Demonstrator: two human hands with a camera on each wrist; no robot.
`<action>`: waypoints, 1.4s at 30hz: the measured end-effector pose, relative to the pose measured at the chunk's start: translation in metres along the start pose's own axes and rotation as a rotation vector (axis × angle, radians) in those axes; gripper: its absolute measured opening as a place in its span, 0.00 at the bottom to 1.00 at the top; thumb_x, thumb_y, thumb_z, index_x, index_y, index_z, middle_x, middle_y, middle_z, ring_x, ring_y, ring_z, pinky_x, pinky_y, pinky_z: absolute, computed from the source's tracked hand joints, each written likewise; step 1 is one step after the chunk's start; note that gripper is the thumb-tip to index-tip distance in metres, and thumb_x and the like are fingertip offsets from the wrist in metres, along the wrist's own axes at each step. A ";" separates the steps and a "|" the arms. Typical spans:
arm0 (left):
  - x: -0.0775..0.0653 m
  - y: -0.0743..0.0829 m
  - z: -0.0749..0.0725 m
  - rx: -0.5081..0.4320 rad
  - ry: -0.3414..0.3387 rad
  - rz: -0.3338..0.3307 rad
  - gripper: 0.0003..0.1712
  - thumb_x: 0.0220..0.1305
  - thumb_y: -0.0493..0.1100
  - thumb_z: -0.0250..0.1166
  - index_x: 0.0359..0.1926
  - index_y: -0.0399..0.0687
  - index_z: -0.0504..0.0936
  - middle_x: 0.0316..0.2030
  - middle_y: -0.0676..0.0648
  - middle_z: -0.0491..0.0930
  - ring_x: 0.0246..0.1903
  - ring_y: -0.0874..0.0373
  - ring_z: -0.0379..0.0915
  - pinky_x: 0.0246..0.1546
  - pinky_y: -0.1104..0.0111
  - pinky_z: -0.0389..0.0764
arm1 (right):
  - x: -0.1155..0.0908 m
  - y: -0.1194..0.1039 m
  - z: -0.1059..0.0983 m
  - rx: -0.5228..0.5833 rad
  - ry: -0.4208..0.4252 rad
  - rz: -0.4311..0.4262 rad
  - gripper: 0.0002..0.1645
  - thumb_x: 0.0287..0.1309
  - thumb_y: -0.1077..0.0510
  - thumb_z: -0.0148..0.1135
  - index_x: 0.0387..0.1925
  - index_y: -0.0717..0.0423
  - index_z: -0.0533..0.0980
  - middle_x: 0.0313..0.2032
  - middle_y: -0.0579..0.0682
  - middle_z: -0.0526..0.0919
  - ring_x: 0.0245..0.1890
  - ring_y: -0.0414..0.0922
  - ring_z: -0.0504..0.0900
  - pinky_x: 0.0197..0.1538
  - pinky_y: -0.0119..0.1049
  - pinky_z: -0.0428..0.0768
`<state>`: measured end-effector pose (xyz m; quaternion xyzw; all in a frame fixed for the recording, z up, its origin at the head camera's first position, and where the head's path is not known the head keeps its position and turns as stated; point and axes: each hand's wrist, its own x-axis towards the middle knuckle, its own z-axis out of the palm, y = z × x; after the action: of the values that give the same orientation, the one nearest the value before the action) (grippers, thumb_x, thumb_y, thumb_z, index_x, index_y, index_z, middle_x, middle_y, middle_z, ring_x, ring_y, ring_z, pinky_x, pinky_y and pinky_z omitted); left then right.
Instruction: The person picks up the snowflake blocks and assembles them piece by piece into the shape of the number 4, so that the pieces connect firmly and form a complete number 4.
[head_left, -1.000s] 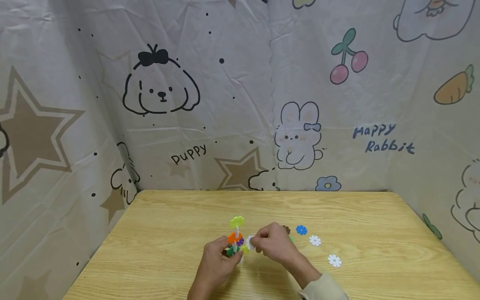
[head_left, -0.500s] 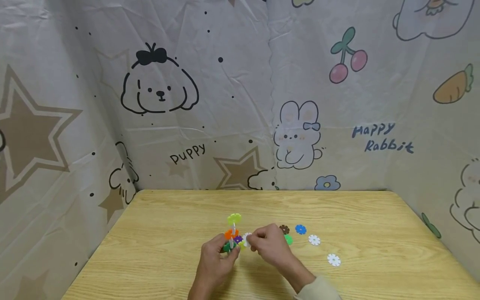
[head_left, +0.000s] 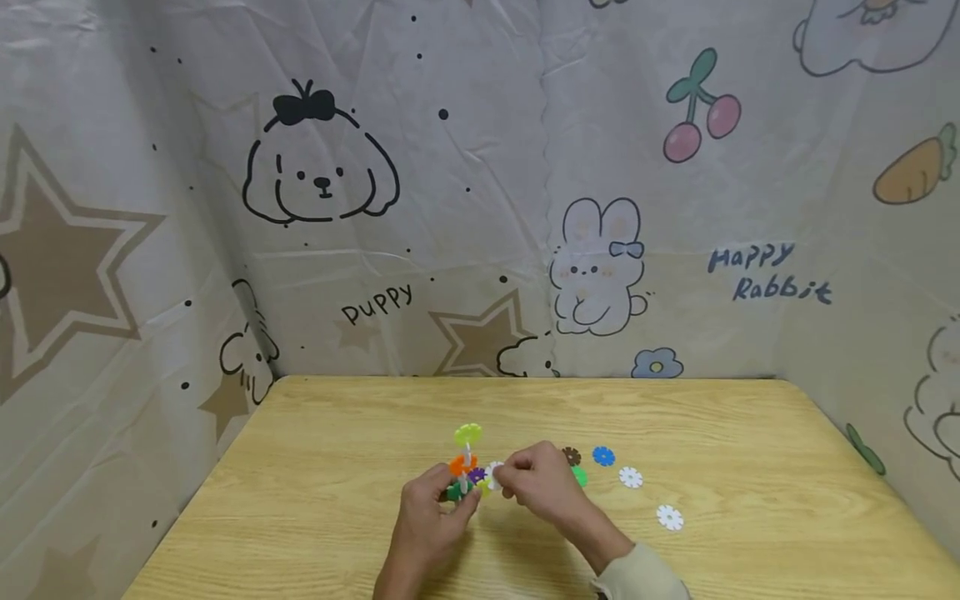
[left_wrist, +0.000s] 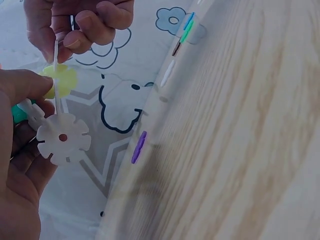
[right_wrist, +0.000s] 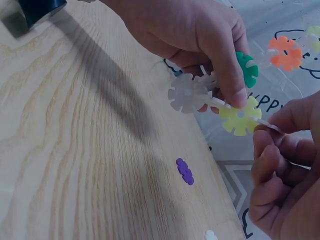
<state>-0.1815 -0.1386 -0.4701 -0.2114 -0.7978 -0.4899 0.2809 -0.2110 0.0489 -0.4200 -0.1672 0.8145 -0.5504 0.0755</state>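
My left hand (head_left: 431,512) grips a joined chain of notched snowflake discs. It includes a green disc (right_wrist: 247,70), an orange disc (head_left: 459,466), a lime disc (head_left: 468,433) on top and a white disc (left_wrist: 64,139) below the thumb. A pale yellow disc (right_wrist: 240,117) sticks out beside the left thumb. My right hand (head_left: 543,483) pinches a white disc (head_left: 492,475) between thumb and forefinger, its edge right at the yellow disc's rim. Seen edge-on in the left wrist view, that white disc looks like a thin strip.
On the wooden table (head_left: 315,467) lies a purple disc (right_wrist: 184,171) beyond the hands. To the right are a brown disc (head_left: 572,456), a blue disc (head_left: 603,456), a light green disc (head_left: 579,476) and white discs (head_left: 670,517). A printed cloth (head_left: 480,167) hangs behind the table.
Both hands have shifted slightly left with the chain and the white disc. The brown and light green discs on the table show more beside the right hand. The grips stay the same.
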 end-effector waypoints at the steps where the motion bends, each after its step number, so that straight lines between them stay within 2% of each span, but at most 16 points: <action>1: 0.000 0.000 0.000 0.004 0.002 -0.005 0.14 0.48 0.26 0.75 0.30 0.45 0.82 0.27 0.58 0.79 0.26 0.66 0.76 0.26 0.68 0.83 | 0.000 0.000 0.000 0.001 -0.002 -0.001 0.17 0.57 0.59 0.61 0.19 0.67 0.81 0.16 0.49 0.79 0.16 0.38 0.68 0.18 0.28 0.62; 7: 0.000 0.001 -0.001 0.001 -0.006 -0.055 0.15 0.49 0.27 0.76 0.27 0.48 0.81 0.26 0.60 0.77 0.26 0.66 0.75 0.27 0.68 0.82 | 0.002 0.000 0.000 0.002 -0.012 0.002 0.16 0.57 0.58 0.61 0.19 0.63 0.82 0.17 0.49 0.80 0.17 0.38 0.70 0.19 0.29 0.64; 11: 0.000 0.001 -0.001 -0.017 -0.023 -0.108 0.12 0.52 0.29 0.75 0.30 0.48 0.82 0.27 0.58 0.79 0.28 0.64 0.77 0.29 0.68 0.83 | 0.002 0.000 0.000 -0.003 -0.018 -0.002 0.15 0.58 0.58 0.62 0.18 0.59 0.82 0.17 0.48 0.80 0.17 0.38 0.71 0.20 0.30 0.67; 22: 0.000 -0.001 -0.003 -0.066 -0.049 -0.176 0.06 0.56 0.32 0.74 0.35 0.40 0.85 0.31 0.50 0.84 0.29 0.63 0.78 0.31 0.67 0.83 | 0.003 -0.002 0.001 0.001 -0.033 -0.021 0.18 0.61 0.55 0.63 0.22 0.64 0.83 0.18 0.48 0.81 0.19 0.39 0.74 0.22 0.31 0.70; 25: 0.001 0.000 -0.005 -0.059 -0.039 -0.193 0.06 0.56 0.32 0.75 0.34 0.43 0.85 0.31 0.48 0.84 0.31 0.62 0.79 0.32 0.67 0.83 | 0.004 -0.001 -0.001 0.008 -0.039 -0.017 0.18 0.64 0.52 0.64 0.24 0.62 0.84 0.21 0.48 0.81 0.20 0.40 0.74 0.24 0.33 0.72; 33: 0.002 -0.002 -0.012 -0.021 -0.009 -0.248 0.08 0.54 0.32 0.76 0.30 0.47 0.85 0.29 0.59 0.81 0.32 0.61 0.80 0.34 0.67 0.83 | 0.010 0.009 -0.005 0.035 -0.040 -0.023 0.19 0.67 0.48 0.63 0.30 0.59 0.84 0.25 0.51 0.81 0.23 0.43 0.75 0.27 0.35 0.74; 38: 0.002 -0.003 -0.016 0.004 0.023 -0.233 0.09 0.54 0.31 0.76 0.28 0.48 0.84 0.28 0.59 0.81 0.32 0.62 0.79 0.32 0.68 0.82 | 0.014 0.014 -0.003 0.021 -0.034 -0.022 0.16 0.67 0.50 0.63 0.30 0.58 0.84 0.26 0.53 0.81 0.23 0.43 0.76 0.27 0.35 0.74; 42: 0.002 -0.003 -0.018 0.006 0.047 -0.226 0.08 0.53 0.30 0.75 0.29 0.44 0.85 0.28 0.58 0.81 0.31 0.62 0.79 0.31 0.68 0.83 | 0.017 0.020 -0.002 -0.010 -0.037 -0.031 0.14 0.67 0.53 0.64 0.36 0.60 0.85 0.28 0.55 0.83 0.24 0.42 0.77 0.28 0.35 0.76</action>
<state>-0.1805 -0.1557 -0.4637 -0.1075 -0.8112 -0.5207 0.2433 -0.2313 0.0512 -0.4368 -0.1902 0.8132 -0.5441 0.0810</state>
